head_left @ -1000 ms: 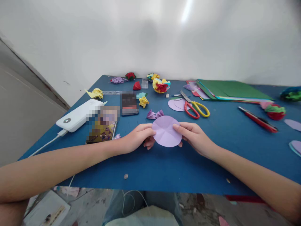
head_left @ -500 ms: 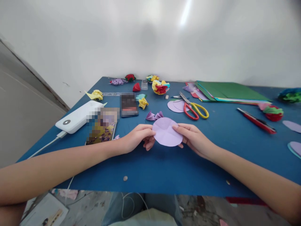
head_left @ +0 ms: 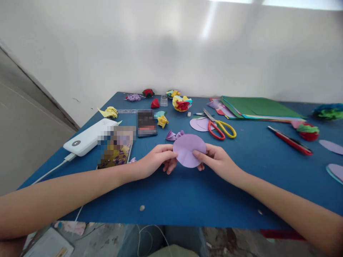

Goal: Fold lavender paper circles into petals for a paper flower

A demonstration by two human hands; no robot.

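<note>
A round purple paper circle (head_left: 187, 146) with faint creases is held up above the blue table (head_left: 203, 203). My left hand (head_left: 162, 159) pinches its left edge between thumb and fingers. On the other side, my right hand (head_left: 211, 157) grips it, the thumb lying on the front near the lower right and the fingers partly hidden behind. Just beyond the circle lie folded purple paper pieces (head_left: 174, 135). Scissors with a red and a yellow handle (head_left: 221, 128) rest behind my right hand, partly over more purple paper circles (head_left: 197, 125).
At left are a white power bank (head_left: 89, 137) with a cable and two phones, one nearer (head_left: 118, 150), one farther (head_left: 146, 123). Crumpled paper flowers (head_left: 182, 103) line the back. To the right lie coloured sheets (head_left: 262, 107), a red utility knife (head_left: 291, 140) and more paper circles (head_left: 332, 146).
My right thumb has moved inward and lower across the circle, and the paper now bends and looks darker. The view has tilted up slightly.
</note>
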